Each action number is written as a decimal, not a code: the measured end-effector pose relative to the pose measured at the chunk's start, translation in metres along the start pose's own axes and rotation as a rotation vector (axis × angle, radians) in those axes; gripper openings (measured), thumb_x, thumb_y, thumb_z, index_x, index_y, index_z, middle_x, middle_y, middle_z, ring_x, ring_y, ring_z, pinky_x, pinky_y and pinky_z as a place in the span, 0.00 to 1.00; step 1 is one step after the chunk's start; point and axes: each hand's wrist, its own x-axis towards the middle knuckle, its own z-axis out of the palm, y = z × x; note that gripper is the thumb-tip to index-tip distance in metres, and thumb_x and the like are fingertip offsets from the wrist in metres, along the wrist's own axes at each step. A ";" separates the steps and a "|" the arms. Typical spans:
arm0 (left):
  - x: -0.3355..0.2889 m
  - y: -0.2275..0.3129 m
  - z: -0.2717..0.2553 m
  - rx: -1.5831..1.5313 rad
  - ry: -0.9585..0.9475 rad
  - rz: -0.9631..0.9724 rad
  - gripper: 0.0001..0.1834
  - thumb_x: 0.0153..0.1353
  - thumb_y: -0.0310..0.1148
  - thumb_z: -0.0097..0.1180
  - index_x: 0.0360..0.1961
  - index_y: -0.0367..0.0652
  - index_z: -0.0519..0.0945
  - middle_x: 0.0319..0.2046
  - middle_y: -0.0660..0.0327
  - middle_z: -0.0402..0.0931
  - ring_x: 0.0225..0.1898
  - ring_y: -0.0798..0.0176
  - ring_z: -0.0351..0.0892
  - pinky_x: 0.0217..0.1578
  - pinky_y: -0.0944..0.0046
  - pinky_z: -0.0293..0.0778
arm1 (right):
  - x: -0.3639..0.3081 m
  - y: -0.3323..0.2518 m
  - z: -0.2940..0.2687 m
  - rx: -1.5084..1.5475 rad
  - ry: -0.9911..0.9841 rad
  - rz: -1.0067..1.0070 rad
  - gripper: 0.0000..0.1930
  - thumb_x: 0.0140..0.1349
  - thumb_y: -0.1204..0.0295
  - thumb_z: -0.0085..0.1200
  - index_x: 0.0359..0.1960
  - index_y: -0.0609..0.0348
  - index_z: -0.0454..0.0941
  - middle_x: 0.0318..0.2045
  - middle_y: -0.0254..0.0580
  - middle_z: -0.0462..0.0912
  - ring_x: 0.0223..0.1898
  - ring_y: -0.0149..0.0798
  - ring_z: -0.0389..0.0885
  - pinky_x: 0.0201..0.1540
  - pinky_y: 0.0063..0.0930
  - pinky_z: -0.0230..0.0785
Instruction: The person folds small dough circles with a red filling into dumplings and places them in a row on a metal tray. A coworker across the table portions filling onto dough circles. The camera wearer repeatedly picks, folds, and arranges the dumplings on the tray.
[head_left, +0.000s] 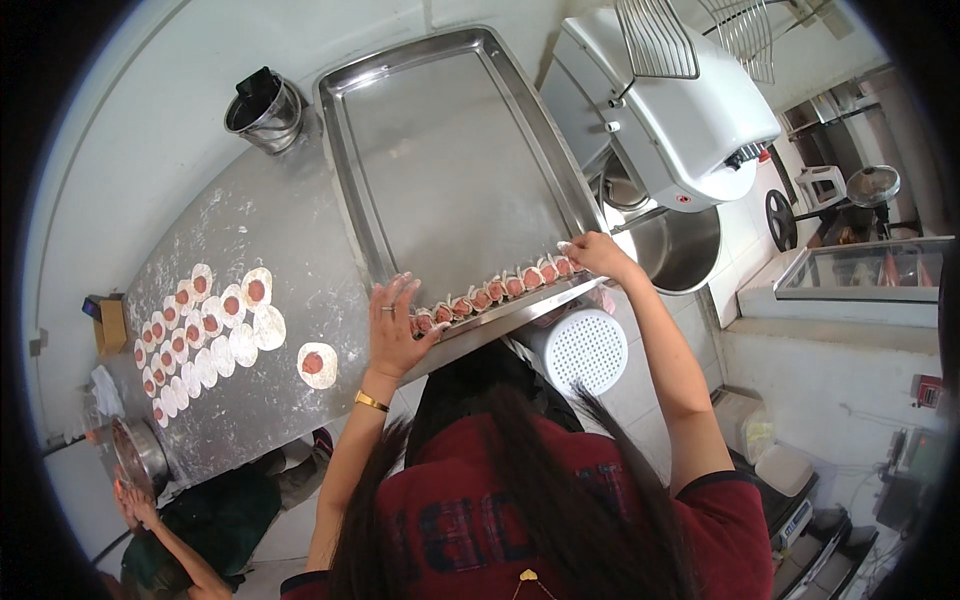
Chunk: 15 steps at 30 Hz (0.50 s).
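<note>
From my station, the step looks like lining up filled dumplings on the tray, between my two hands' fingers; the next move calls for light, even pressure. My left hand spreads its fingers, thumb beside the row's left end. My right hand bends its fingers close together at the other end, though I cannot tell whether they grip a dumpling.

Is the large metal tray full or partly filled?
Partly filled: the tray has one row of dumplings along its near edge, between the left hand and right hand; bare metal shows beyond.

Left fingers apart, right fingers bent
</note>
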 end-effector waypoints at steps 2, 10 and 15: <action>0.000 -0.001 0.000 0.003 -0.004 0.000 0.39 0.46 0.51 0.64 0.58 0.44 0.67 0.60 0.56 0.63 0.63 0.52 0.59 0.66 0.44 0.50 | 0.002 0.001 -0.004 -0.018 -0.019 0.021 0.18 0.60 0.58 0.48 0.37 0.60 0.82 0.31 0.55 0.82 0.40 0.55 0.80 0.47 0.43 0.70; -0.008 -0.002 -0.003 -0.100 0.043 -0.048 0.33 0.52 0.46 0.61 0.57 0.43 0.68 0.60 0.56 0.64 0.63 0.50 0.60 0.65 0.47 0.51 | 0.007 0.010 -0.018 0.199 0.148 -0.097 0.23 0.65 0.53 0.46 0.44 0.62 0.79 0.40 0.57 0.81 0.45 0.56 0.78 0.49 0.38 0.69; -0.044 -0.022 -0.022 -0.149 0.303 -0.315 0.22 0.61 0.34 0.52 0.55 0.38 0.69 0.59 0.50 0.63 0.61 0.45 0.62 0.62 0.50 0.56 | 0.016 0.015 -0.016 0.026 0.046 -0.218 0.23 0.66 0.54 0.46 0.40 0.66 0.79 0.39 0.56 0.80 0.44 0.56 0.78 0.48 0.40 0.68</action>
